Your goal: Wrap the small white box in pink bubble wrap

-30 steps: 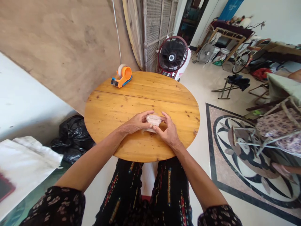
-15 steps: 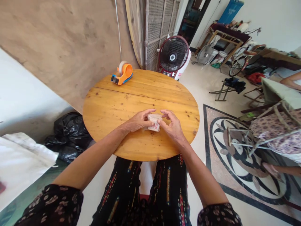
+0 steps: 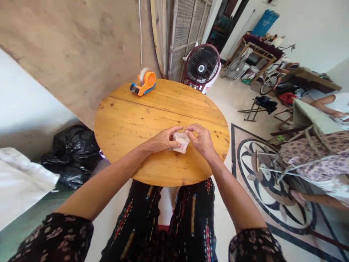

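Observation:
A small clear plastic packet (image 3: 181,142) with reddish print is at the near middle of the round wooden table (image 3: 125,123). My left hand (image 3: 167,139) grips its left side, thumb on top. On the right, my right hand (image 3: 200,140) is at the packet's upper right corner, thumb and forefinger pinched together; whether they hold a bit of the plastic is too small to tell. What is inside the packet cannot be made out.
An orange and blue tape dispenser (image 3: 144,83) stands at the table's back left edge. Behind the table is a fan (image 3: 202,67). Black bags (image 3: 73,153) lie on the floor at left. A seated person (image 3: 321,156) is at the far right beside another table.
My right thumb has lifted off the packet's face and met the forefinger at its upper corner. The packet has tilted slightly. The camera view has shifted a little.

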### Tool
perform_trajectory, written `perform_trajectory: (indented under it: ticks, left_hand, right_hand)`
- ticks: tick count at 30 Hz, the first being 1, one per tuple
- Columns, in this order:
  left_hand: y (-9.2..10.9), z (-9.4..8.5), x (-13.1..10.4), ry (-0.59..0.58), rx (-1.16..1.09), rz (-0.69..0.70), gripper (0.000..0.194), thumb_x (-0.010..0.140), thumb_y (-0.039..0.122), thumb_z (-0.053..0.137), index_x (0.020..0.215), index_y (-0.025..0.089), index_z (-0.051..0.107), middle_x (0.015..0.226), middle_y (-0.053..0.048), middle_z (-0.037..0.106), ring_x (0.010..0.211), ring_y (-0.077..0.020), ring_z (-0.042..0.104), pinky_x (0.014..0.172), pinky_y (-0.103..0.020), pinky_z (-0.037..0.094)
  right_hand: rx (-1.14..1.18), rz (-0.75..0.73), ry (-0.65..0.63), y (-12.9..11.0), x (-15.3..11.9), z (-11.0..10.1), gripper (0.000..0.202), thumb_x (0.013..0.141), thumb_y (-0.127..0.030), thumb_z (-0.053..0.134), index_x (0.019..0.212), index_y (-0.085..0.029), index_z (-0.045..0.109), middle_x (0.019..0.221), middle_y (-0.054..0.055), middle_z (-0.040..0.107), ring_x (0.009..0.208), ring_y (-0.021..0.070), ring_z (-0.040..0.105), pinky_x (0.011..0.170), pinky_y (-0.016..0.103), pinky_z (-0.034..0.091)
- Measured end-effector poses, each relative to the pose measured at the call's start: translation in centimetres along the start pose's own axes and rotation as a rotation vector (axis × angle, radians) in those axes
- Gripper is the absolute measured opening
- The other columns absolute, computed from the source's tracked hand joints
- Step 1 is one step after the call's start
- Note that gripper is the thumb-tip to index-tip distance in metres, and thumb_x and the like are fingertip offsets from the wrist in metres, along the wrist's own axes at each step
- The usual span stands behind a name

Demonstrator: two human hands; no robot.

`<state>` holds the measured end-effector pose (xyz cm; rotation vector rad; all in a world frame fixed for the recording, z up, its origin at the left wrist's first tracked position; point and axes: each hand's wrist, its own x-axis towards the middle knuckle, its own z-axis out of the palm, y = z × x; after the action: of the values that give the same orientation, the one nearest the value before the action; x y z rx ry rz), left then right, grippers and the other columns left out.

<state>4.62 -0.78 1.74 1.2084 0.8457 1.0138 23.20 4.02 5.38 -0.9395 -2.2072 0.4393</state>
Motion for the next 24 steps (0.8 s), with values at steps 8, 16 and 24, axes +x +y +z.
perform_trajectory:
  ticks: [8,16,24]
  left_hand:
    - [-0.3,-0.2,0.2,0.014,-0.036,-0.011,0.084,0.064,0.02,0.076,0.141,0.014,0.042,0.114,-0.011,0.066,0.101,-0.0217,0.063,0.087,-0.034,0.049]
    - [0.0,-0.1,0.4,0.073,-0.023,-0.052,0.07,0.062,0.023,0.079,0.128,0.01,0.056,0.103,-0.011,0.069,0.091,-0.0216,0.065,0.082,-0.034,0.051]
    - [-0.3,-0.2,0.6,0.089,0.003,-0.022,0.056,0.065,0.023,0.076,0.117,0.01,0.061,0.098,-0.007,0.069,0.085,-0.0171,0.065,0.079,-0.03,0.051]
  right_hand:
    - [0.03,0.022,-0.013,-0.7,0.6,-0.5,0.013,0.084,-0.025,0.061,0.077,-0.023,0.071,0.088,0.003,0.072,0.086,0.02,0.068,0.083,0.036,0.053]
    - [0.14,0.047,-0.068,-1.4,-0.1,-0.3,0.016,0.083,-0.025,0.06,0.071,-0.024,0.071,0.083,0.001,0.072,0.083,0.0192,0.068,0.08,0.035,0.053]
    - [-0.206,-0.089,-0.096,-2.9,-1.6,0.0,0.021,0.09,-0.024,0.056,0.077,-0.024,0.072,0.097,0.003,0.074,0.092,0.0223,0.066,0.089,0.042,0.042]
